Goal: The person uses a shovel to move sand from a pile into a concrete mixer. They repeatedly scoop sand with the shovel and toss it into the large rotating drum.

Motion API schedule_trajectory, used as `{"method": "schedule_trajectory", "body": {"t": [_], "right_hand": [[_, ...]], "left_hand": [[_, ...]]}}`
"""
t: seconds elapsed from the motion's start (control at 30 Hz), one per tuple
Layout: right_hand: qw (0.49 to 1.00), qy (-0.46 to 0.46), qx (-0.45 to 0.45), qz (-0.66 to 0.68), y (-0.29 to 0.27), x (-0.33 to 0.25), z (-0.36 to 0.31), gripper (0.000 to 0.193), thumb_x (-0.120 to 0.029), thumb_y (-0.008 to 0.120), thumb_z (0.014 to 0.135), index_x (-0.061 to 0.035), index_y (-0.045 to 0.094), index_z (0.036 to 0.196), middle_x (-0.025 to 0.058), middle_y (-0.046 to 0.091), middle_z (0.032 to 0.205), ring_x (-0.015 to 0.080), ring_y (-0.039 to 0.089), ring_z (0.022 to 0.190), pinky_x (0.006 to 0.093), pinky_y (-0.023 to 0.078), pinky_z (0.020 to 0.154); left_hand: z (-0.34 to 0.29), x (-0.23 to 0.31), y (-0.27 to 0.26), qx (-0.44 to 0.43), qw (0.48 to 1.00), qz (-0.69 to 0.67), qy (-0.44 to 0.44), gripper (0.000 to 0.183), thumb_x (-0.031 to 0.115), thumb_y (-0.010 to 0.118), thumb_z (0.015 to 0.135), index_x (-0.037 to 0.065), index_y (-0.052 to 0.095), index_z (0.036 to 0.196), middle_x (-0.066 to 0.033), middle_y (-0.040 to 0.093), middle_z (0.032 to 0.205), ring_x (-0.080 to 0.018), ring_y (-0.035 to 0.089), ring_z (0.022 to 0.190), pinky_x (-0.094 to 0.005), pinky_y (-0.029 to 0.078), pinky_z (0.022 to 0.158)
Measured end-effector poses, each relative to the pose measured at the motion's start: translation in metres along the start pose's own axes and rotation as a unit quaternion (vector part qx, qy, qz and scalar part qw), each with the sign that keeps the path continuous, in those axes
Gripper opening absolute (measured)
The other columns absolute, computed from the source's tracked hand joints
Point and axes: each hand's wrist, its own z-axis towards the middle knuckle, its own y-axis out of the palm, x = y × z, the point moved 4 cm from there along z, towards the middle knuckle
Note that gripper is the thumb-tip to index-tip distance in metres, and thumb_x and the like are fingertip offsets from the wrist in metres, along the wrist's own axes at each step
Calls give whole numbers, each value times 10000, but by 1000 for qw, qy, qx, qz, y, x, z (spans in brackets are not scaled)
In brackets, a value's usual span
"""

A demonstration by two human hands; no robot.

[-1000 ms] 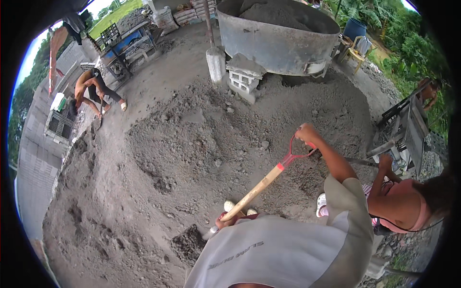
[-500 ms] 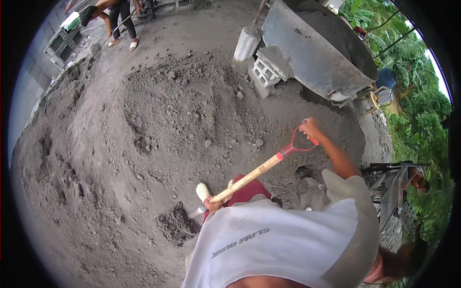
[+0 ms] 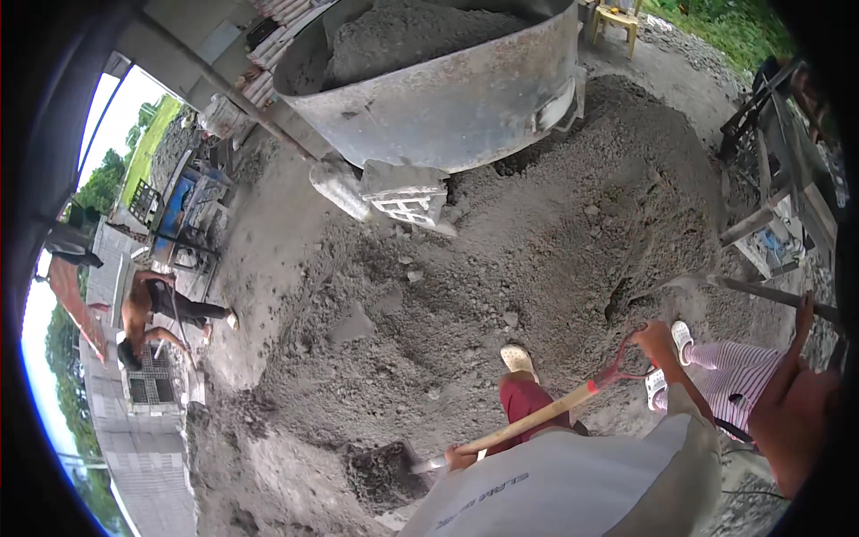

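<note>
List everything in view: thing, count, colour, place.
shovel: 1, wood and red, bottom centre
load: 1, dark grey, on the shovel
mix heap: 1, grey, middle
drum: 1, grey, top centre
hollow block: 1, pale grey, by the drum
post base: 1, pale grey, left of block
sacks: several, pale, top left
chair: 1, yellow, top right
stand: 1, grey, right edge
block wall: 1, grey, lower left
co-workers: at least 2, dark trousers at left, striped at right
shirt: 1, white and grey, bottom
left hand: 1, bare, on shaft
right hand: 1, bare, on grip
</note>
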Motion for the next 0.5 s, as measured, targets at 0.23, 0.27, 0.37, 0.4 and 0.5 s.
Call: {"method": "schedule_trajectory", "body": {"t": [0.23, 0.27, 0.37, 0.4, 0.5], "right_hand": [[927, 216, 14, 307, 83, 87, -19, 184, -159, 638, 574, 6, 634, 658, 129, 597, 579, 209, 565, 516, 341, 435, 494], [909, 172, 29, 379, 126, 86, -19, 163, -137, 613, 578, 1, 624, 665, 93, 588, 593, 184, 533, 493, 334, 416, 467], [803, 275, -47, 526, 125, -11, -44, 98, -126, 563, 623, -29, 573, 622, 62, 514, 552, 183, 469, 459, 317, 406, 454], [774, 238, -73, 583, 148, -31, -39, 112, -132, 557, 652, -28, 567, 611, 76, 531, 583, 214, 492, 467, 335, 431, 453], [623, 326, -306, 642, 139, -99, -41, 130, -158, 553, 724, -34, 566, 759, 104, 562, 630, 190, 536, 467, 318, 453, 390]], "left_hand": [[-85, 214, 263, 45, 979, 136, 145, 198, 274, 516, 709, 87, 459, 681, -78, 491, 783, -247, 465, 729, -458, 429, 707], [-109, 252, 306, 40, 977, 157, 136, 188, 264, 547, 680, 94, 468, 686, -80, 480, 764, -249, 461, 713, -440, 424, 660], [-168, 334, 441, -16, 924, 236, 302, 165, 202, 580, 660, 60, 501, 630, -97, 508, 714, -226, 507, 645, -408, 426, 548], [-193, 355, 490, 3, 899, 218, 379, 161, 184, 595, 673, 44, 528, 626, -86, 536, 639, -207, 526, 548, -344, 425, 477], [-239, 392, 623, -122, 774, 349, 514, 273, 171, 638, 683, -36, 541, 831, -103, 572, 696, -204, 560, 577, -323, 461, 518]]}}
